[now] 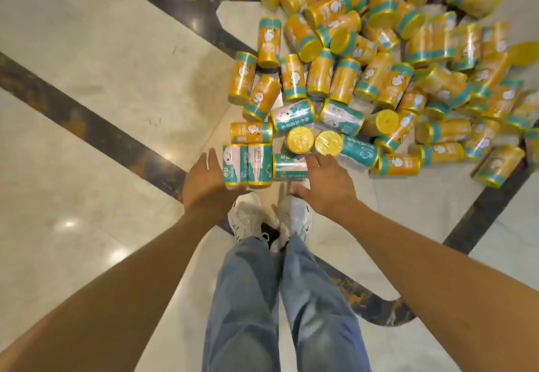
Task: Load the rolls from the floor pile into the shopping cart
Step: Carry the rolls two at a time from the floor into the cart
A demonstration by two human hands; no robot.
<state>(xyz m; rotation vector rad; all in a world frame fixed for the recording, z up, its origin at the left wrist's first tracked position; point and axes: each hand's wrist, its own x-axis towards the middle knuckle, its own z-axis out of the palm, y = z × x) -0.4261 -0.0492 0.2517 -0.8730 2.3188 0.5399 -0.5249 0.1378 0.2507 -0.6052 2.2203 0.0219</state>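
Bending low over the near edge of the pile of rolls, the person reaches both arms down towards the closest ones. The pile lies on the polished stone floor, just ahead of the white shoes; no shopping cart shows from here.

The left hand is open, palm turned inward, just beside the outer one of two teal-and-white rolls that lie side by side. The right hand is open too, its fingers spread over a single teal roll. I cannot tell whether they touch it. Neither hand grips anything yet.

The rolls look light and small enough that one hand could span a barrel. Their wrap is glossy film, so I would expect them to be slick and to roll freely. The body probably gives a little under a squeeze and is not fragile. The safest hold seems to be round the middle of the barrel, thumb against fingers. Alternatively, a row could be pressed between both palms, though the middle ones may squirt out.
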